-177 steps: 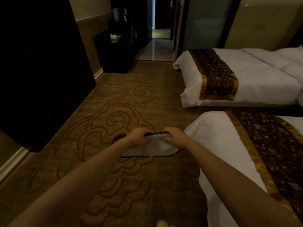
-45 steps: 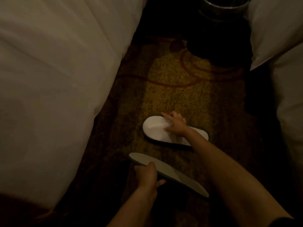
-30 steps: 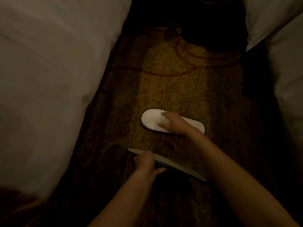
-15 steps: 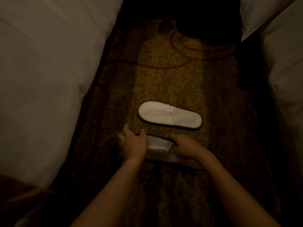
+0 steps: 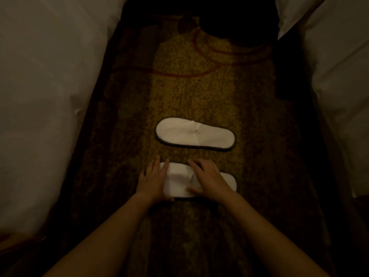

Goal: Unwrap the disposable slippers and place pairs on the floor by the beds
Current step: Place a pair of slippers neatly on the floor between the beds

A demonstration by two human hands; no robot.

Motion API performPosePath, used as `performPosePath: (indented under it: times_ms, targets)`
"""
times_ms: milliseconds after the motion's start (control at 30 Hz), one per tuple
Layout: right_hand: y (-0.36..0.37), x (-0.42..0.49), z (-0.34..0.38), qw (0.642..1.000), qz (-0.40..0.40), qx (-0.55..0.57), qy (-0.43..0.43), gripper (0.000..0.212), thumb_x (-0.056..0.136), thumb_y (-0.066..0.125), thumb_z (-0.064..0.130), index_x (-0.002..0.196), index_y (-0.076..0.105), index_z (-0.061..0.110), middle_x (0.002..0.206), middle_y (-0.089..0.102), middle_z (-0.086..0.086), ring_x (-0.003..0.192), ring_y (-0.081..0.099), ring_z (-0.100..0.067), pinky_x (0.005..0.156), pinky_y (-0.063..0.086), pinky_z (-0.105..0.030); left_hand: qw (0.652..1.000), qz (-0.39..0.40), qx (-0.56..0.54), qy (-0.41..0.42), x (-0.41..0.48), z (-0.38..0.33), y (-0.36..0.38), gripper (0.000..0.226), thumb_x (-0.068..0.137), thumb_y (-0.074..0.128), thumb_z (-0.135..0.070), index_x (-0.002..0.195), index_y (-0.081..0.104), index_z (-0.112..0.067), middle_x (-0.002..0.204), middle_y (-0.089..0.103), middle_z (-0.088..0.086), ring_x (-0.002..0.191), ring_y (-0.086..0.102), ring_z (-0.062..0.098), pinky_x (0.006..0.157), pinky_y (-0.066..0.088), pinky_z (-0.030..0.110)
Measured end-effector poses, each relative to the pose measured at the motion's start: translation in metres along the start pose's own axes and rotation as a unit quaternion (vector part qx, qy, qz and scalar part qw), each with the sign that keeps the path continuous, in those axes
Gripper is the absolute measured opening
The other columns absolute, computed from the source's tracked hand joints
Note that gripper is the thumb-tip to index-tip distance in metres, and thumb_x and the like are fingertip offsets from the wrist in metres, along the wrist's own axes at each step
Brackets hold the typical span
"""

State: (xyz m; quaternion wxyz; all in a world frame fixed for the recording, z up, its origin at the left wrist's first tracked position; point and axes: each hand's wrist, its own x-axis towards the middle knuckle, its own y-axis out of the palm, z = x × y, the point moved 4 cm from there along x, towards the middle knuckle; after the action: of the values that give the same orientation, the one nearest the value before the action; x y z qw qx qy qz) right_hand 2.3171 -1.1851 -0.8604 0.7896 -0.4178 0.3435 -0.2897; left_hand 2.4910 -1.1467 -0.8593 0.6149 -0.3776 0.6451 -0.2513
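Two flat white disposable slippers with dark edging lie side by side on the carpet between two beds, toes pointing left. The far slipper [image 5: 194, 134] lies alone, untouched. The near slipper [image 5: 178, 182] sits under both hands. My left hand [image 5: 153, 180] cups its toe end, fingers over the top and thumb at the near edge. My right hand [image 5: 209, 178] lies flat across its middle with the fingers spread, covering part of the upper. The heel end sticks out to the right of my right hand.
White bedding [image 5: 46, 96] hangs down on the left and more white bedding [image 5: 339, 76] on the right, leaving a narrow strip of patterned brown-gold carpet [image 5: 199, 92]. A dark round object [image 5: 237, 23] stands at the far end of the strip.
The second slipper was held up on edge in my left hand; it now lies flat on the carpet beside the first. My right hand left the far slipper and came onto the near one.
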Motion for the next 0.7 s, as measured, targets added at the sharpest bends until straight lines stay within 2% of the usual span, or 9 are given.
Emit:
performPosePath:
  times_ms: [67, 133, 700]
  targets:
    - [0.008, -0.007, 0.002, 1.000, 0.016, -0.009, -0.017, 0.098, 0.075, 0.062, 0.057, 0.149, 0.010, 0.019, 0.154, 0.017, -0.009, 0.142, 0.013, -0.027, 0.118, -0.002, -0.042, 1.000, -0.013, 0.009, 0.004, -0.001, -0.001, -0.001, 0.127, 0.061, 0.075, -0.058, 0.147, -0.012, -0.026, 0.158, -0.014, 0.008, 0.146, -0.006, 0.029, 0.115, 0.014, 0.051]
    - [0.014, -0.010, 0.002, 0.999, 0.016, -0.016, -0.023, 0.103, 0.072, 0.066, 0.055, 0.149, 0.006, 0.020, 0.156, 0.009, -0.009, 0.144, 0.006, -0.026, 0.116, -0.008, -0.040, 1.000, -0.018, 0.011, 0.006, -0.001, -0.001, -0.002, 0.126, 0.061, 0.075, -0.057, 0.148, -0.011, -0.026, 0.158, -0.013, 0.009, 0.146, -0.004, 0.029, 0.115, 0.015, 0.051]
    - [0.016, -0.023, -0.012, 1.000, -0.010, 0.011, -0.012, 0.100, 0.073, 0.066, 0.050, 0.149, 0.007, 0.024, 0.156, 0.009, -0.006, 0.145, 0.003, -0.022, 0.114, -0.015, -0.033, 0.999, -0.039, 0.002, 0.029, -0.004, -0.016, 0.006, 0.121, 0.065, 0.073, -0.057, 0.148, -0.008, -0.024, 0.159, -0.011, 0.009, 0.146, -0.004, 0.029, 0.116, 0.014, 0.046]
